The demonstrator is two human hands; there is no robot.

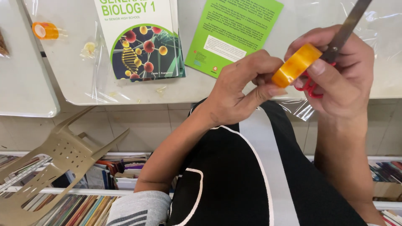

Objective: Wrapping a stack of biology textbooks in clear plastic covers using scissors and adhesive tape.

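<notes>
My left hand (pixel 238 86) pinches at the edge of an orange tape roll (pixel 296 65), thumb and fingers closed on it. My right hand (pixel 341 71) holds the same roll from the other side, together with red-handled scissors (pixel 339 39) whose blades point up and away. Both hands hover over my lap, just in front of the white table edge (pixel 138 99). A white textbook with a molecule picture (pixel 142 39) and a green booklet (pixel 232 31) lie on the table under clear plastic film.
A second orange tape roll (pixel 45 30) lies at the table's far left. A beige plastic chair (pixel 54 163) lies tipped on the floor at left. Shelves of books (pixel 83 196) run below. Loose clear plastic (pixel 301 109) hangs off the table edge.
</notes>
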